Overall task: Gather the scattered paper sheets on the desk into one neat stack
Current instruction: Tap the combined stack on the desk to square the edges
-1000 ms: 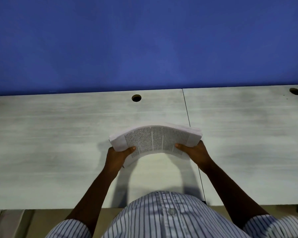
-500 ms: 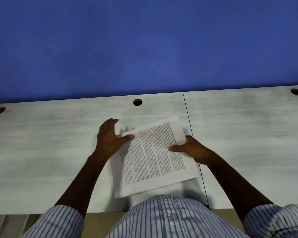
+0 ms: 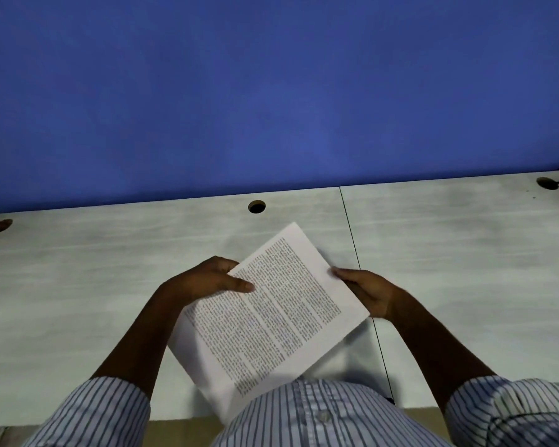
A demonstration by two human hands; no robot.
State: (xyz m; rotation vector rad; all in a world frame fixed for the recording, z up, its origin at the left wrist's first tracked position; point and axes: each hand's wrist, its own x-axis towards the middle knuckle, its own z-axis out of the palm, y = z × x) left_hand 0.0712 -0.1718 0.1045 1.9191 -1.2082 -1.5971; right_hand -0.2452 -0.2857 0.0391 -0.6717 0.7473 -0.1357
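Head view, looking down at the desk. Both forearms reach forward from rolled striped sleeves, the left sleeve [image 3: 104,411] and the right sleeve [image 3: 510,411], and converge on a paper stack [image 3: 271,317].

The left hand [image 3: 207,280] grips the stack at its left long edge. Its thumb [image 3: 239,285] lies flat across the printed top sheet, pointing right, and the other fingers curl at the edge near the far left corner.

The right hand [image 3: 367,293] holds the opposite long edge. Its back faces the camera, the thumb tip sits on the margin of the top sheet, and the remaining fingers pass out of sight below the paper.

The stack lies between the two hands, over the near middle of the pale wood-grain desk [image 3: 94,285]. It is turned so that its far corner points up and to the right. The top sheet carries dense printed text. The near corner is hidden behind the striped shirt [image 3: 304,417]. A lower sheet edge shows offset along the left side. A shadow falls on the desk just beside the right near edge; whether the stack rests flat or is raised cannot be told.

A seam [image 3: 352,240] between two desk panels runs under the stack's right side. Three cable holes line the far edge: a centre hole [image 3: 256,206], a left hole [image 3: 1,225] and a right hole [image 3: 547,183]. A blue partition [image 3: 271,91] stands behind the desk.
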